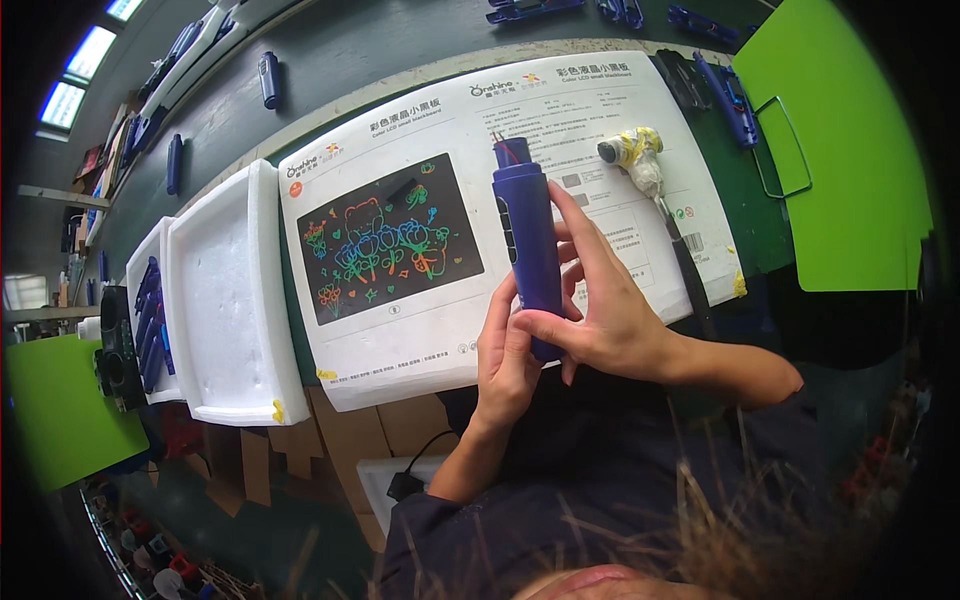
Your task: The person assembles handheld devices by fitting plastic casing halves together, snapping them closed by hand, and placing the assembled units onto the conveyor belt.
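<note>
Navy-blue plastic makes up the tubular casing [530,235], which is held over the near edge of the worktop [766,225], above the printed white board [420,342], with its open end pointed toward the far edge. Its lower part is gripped from the left by the left hand [507,370], fingers curled in close; by the right hand [612,312] it is pinched, the thumb laid across the front and the fingers spread along the right side and behind. Thin red wires [510,150] are left exposed at the open end, though how they are fastened cannot be made out at this size. They could be snagged or pulled loose if the casing were turned carelessly or knocked against something. The smooth shell might also be dropped if the pinch were slackened while the lower end was poorly supported. Toward the board's right edge a tape-wrapped mallet [645,175] is laid, its handle reaching toward the near right corner; it could be nudged by the right forearm if the elbow were swung outward.
</note>
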The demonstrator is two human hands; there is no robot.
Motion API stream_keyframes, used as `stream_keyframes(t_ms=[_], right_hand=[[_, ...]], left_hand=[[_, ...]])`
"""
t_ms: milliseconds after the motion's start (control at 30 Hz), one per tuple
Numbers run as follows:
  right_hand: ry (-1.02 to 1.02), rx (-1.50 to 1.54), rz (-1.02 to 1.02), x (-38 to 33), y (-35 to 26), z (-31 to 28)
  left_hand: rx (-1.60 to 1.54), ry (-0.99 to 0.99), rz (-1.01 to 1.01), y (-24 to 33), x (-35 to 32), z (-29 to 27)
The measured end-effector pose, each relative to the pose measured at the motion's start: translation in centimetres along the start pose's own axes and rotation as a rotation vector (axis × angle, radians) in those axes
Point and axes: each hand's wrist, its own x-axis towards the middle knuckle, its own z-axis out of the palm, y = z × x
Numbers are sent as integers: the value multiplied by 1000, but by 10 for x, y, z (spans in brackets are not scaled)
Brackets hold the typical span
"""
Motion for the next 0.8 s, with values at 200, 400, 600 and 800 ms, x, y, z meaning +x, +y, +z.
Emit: stream_keyframes(t_ms=[200,400,600,800], right_hand=[[-116,-157,-126,48,-12,22],[-322,-314,-333,53,-22,28],[-191,-408,-331,39,-12,37],[-192,-476,-393,42,-10,23]], left_hand=[[288,168,89,20,10,-40],[13,192,349,70,19,-66],[-10,215,421,52,18,-62],[-23,184,471,44,27,-51]])
